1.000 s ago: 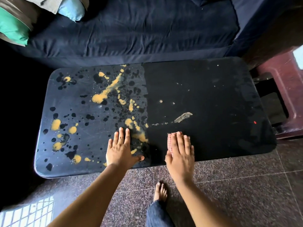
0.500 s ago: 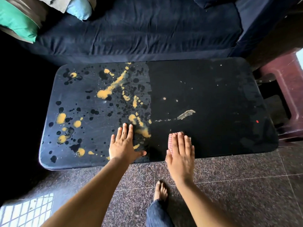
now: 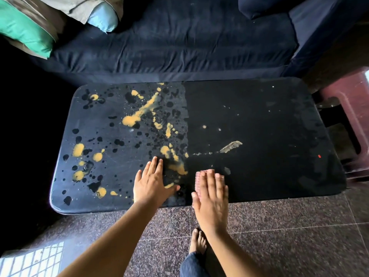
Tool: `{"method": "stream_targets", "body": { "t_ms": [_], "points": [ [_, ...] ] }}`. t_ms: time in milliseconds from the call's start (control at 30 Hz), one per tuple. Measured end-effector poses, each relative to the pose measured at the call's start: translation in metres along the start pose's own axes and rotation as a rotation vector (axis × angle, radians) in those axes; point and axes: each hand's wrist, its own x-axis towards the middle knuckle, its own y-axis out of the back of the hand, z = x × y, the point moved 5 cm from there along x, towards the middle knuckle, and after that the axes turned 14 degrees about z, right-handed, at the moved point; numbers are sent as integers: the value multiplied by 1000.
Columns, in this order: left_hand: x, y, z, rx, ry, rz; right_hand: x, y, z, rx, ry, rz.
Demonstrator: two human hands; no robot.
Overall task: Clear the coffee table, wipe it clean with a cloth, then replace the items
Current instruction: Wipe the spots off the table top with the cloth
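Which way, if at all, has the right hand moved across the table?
Yes. The right hand has slid slightly left and back toward the near edge, away from the pale smear.

The view has drifted, so the dark rectangular coffee table with its yellow and black splatter sits a little further right and lower than 1 second ago, and more of the navy fabric sofa shows above it. The right hand, pressed flat on the pink ribbed cloth, is now smeared with motion blur where it was sharp before, and its fingertips have edged slightly toward the table's front edge. The left hand has slid a touch away from the yellow smear by its fingertips, palm still flat.
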Motion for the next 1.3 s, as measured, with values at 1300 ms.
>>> {"method": "stream_targets", "body": {
  "t_ms": [1300],
  "points": [
    [218, 63, -70, -15, 60, 95, 265, -67, -118, 27, 137, -99]
  ]
}}
